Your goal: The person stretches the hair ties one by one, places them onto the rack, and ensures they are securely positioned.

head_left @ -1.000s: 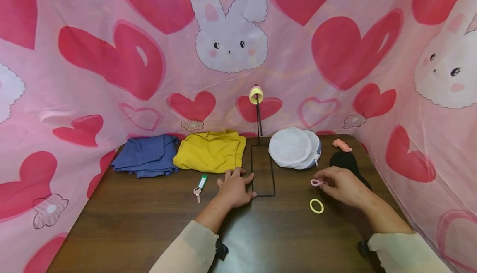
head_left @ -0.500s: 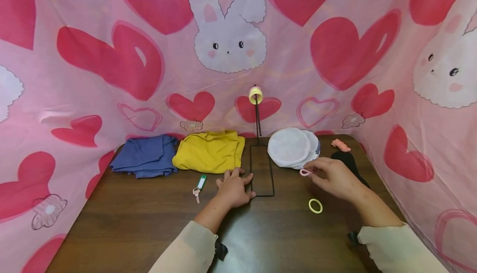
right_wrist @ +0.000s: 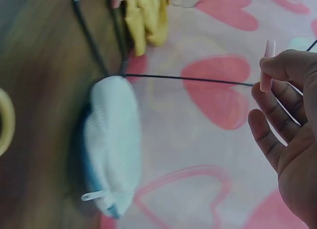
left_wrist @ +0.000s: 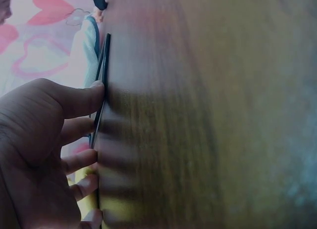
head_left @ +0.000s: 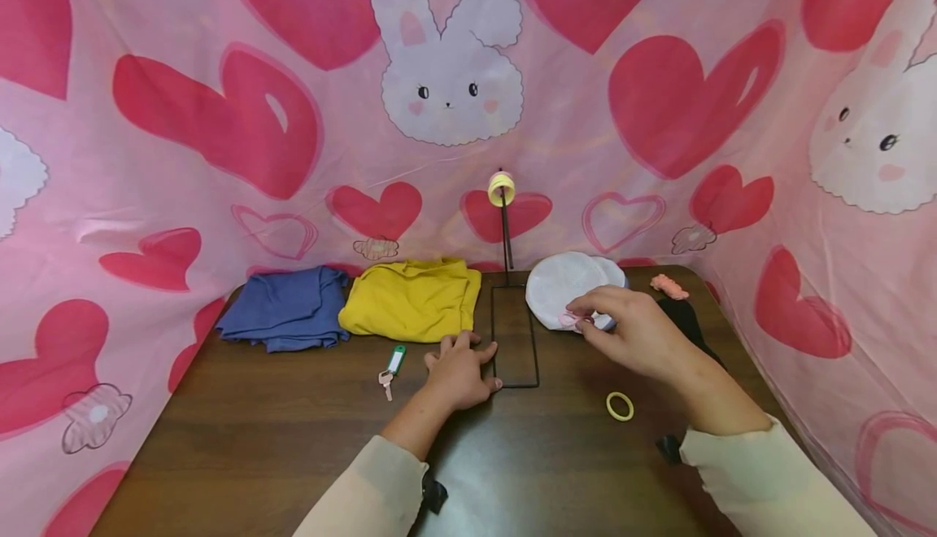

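Observation:
My right hand (head_left: 637,332) pinches a pink hair tie (right_wrist: 268,66) between thumb and index finger, held up in front of the white round mesh bag (head_left: 560,281). The left hand (head_left: 459,373) lies with spread fingers at the left side of a black wire stand (head_left: 533,342). In the left wrist view its thumb touches the stand's base bar (left_wrist: 107,53), and the other fingertips rest along the table. Pink and yellow hair ties (head_left: 501,189) hang on the stand's raised arm. A yellow hair tie (head_left: 620,407) lies on the table below my right hand.
A folded blue cloth (head_left: 289,305) and a folded yellow cloth (head_left: 413,301) lie at the back left. A key with a green tag (head_left: 393,366) is left of my left hand. Behind my right hand are a coral bundle (head_left: 669,285) and a black item (head_left: 682,317).
My right hand has moved left and slightly up with the pink hair tie, from beside the black item to in front of the mesh bag. The left hand has stayed still.

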A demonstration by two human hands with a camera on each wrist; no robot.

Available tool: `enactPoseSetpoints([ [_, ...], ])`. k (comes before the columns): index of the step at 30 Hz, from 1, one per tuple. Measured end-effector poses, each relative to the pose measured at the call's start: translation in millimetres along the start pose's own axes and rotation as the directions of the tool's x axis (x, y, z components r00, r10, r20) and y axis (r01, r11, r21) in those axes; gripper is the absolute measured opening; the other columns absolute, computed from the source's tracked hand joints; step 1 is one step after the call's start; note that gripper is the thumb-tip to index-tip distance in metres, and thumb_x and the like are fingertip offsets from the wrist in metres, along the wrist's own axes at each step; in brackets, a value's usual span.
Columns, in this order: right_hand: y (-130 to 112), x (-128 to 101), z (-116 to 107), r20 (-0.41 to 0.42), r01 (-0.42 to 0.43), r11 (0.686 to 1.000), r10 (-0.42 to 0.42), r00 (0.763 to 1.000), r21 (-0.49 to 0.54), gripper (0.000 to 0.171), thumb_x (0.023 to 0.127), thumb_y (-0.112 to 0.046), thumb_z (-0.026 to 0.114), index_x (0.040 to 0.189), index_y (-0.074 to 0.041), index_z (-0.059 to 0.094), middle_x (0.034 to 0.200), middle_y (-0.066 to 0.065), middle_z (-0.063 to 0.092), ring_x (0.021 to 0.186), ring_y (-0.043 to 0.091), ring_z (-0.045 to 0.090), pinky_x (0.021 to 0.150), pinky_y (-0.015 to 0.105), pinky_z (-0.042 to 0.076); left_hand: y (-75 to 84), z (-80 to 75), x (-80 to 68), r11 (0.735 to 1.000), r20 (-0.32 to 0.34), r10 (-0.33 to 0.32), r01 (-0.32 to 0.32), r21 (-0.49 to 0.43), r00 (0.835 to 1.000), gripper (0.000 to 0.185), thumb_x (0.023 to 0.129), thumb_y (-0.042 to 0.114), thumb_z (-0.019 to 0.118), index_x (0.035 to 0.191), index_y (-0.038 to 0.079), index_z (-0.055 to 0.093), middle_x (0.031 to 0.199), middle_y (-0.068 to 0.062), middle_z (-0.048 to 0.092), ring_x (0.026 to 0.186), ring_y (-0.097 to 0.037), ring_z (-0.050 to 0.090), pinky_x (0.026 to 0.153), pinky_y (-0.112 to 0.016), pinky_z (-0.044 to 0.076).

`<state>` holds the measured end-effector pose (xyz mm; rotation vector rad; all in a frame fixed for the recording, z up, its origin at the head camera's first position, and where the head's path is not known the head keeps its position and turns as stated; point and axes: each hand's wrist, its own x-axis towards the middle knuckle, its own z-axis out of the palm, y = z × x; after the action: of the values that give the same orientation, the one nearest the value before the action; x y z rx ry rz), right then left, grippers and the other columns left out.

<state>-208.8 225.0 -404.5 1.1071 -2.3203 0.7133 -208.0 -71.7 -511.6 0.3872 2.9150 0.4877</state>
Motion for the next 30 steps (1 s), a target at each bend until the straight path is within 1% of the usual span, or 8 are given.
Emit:
enactPoseSetpoints([
  [3, -7, 10, -5, -0.025, 0.029, 1.000, -0.029, 0.999, 0.007, 0.032, 0.079, 0.001, 0.082, 0.107, -0.013, 0.078, 0.097, -0.007, 0.073, 0.087, 0.009, 0.067, 0.075, 0.025, 0.047, 0.8, -0.8, -0.5, 1.000, 0.002, 0.002, -0.002, 0.000, 1.000, 0.067, 0.090, 0.052, 0.076, 0.151, 0.034, 0.056, 0.154, -0.005, 0.042, 0.135, -0.037, 0.036, 0.093, -0.066, 0.029],
  [6, -15, 21, -12, -0.054, 0.056, 0.998, -0.055, 0.997, 0.015, 0.031, 0.079, 0.000, 0.083, 0.107, -0.013, 0.078, 0.098, -0.008, 0.074, 0.089, 0.008, 0.067, 0.074, 0.027, 0.047, 1.4, -1.3, -0.7, 1.000, -0.001, 0.005, -0.005, 0.005, 1.000, 0.067, 0.091, 0.053, 0.076, 0.151, 0.034, 0.056, 0.154, -0.005, 0.042, 0.135, -0.037, 0.036, 0.093, -0.066, 0.030],
  [7, -18, 24, -14, -0.063, 0.066, 0.998, -0.065, 0.996, 0.019, 0.031, 0.079, 0.000, 0.083, 0.107, -0.013, 0.078, 0.098, -0.007, 0.074, 0.089, 0.008, 0.067, 0.074, 0.026, 0.048, 1.4, -1.5, -0.7, 1.000, -0.003, 0.006, -0.006, 0.006, 1.000, 0.067, 0.091, 0.053, 0.075, 0.151, 0.033, 0.056, 0.154, -0.005, 0.042, 0.135, -0.037, 0.036, 0.093, -0.066, 0.030],
  [11, -32, 39, -21, -0.083, 0.105, 0.994, -0.102, 0.991, 0.041, 0.029, 0.082, -0.002, 0.082, 0.109, -0.012, 0.078, 0.099, -0.007, 0.073, 0.091, 0.009, 0.066, 0.084, 0.020, 0.048, 1.2, -1.9, -0.9, 1.000, -0.005, 0.006, -0.005, 0.009, 1.000, 0.067, 0.090, 0.053, 0.076, 0.151, 0.033, 0.056, 0.154, -0.005, 0.042, 0.135, -0.037, 0.036, 0.093, -0.066, 0.030],
  [15, -46, 54, -28, -0.108, 0.155, 0.987, -0.149, 0.983, 0.048, 0.028, 0.084, -0.004, 0.080, 0.110, -0.011, 0.077, 0.101, -0.007, 0.072, 0.092, 0.009, 0.066, 0.090, 0.018, 0.048, 0.3, -1.5, -0.9, 1.000, 0.001, 0.003, -0.003, 0.008, 1.000, 0.067, 0.090, 0.053, 0.076, 0.151, 0.033, 0.056, 0.154, -0.005, 0.043, 0.135, -0.037, 0.036, 0.093, -0.066, 0.030],
  [19, -55, 68, -31, -0.144, 0.193, 0.980, -0.186, 0.972, 0.041, 0.029, 0.083, -0.003, 0.081, 0.111, -0.010, 0.077, 0.102, -0.006, 0.073, 0.091, 0.009, 0.066, 0.090, 0.019, 0.049, -0.3, -0.3, -0.3, 1.000, 0.001, -0.002, 0.002, 0.013, 1.000, 0.068, 0.089, 0.054, 0.076, 0.151, 0.034, 0.056, 0.154, -0.005, 0.043, 0.134, -0.036, 0.036, 0.093, -0.066, 0.030],
  [26, -62, 85, -31, -0.200, 0.240, 0.971, -0.230, 0.952, 0.025, 0.024, 0.084, -0.005, 0.081, 0.108, -0.009, 0.078, 0.098, -0.003, 0.074, 0.088, 0.012, 0.067, 0.086, 0.025, 0.051, 1.3, -1.0, -0.2, 1.000, 0.002, -0.004, 0.004, 0.014, 1.000, 0.068, 0.089, 0.054, 0.076, 0.151, 0.034, 0.056, 0.154, -0.005, 0.043, 0.134, -0.037, 0.037, 0.093, -0.066, 0.030],
  [30, -64, 90, -28, -0.202, 0.241, 0.969, -0.227, 0.953, 0.045, 0.026, 0.083, -0.003, 0.081, 0.108, -0.010, 0.079, 0.098, -0.003, 0.075, 0.090, 0.013, 0.068, 0.085, 0.026, 0.051, 1.4, -0.8, 0.1, 1.000, 0.000, -0.002, 0.002, 0.015, 1.000, 0.067, 0.089, 0.054, 0.076, 0.150, 0.034, 0.057, 0.153, -0.006, 0.044, 0.134, -0.037, 0.037, 0.093, -0.066, 0.031],
])
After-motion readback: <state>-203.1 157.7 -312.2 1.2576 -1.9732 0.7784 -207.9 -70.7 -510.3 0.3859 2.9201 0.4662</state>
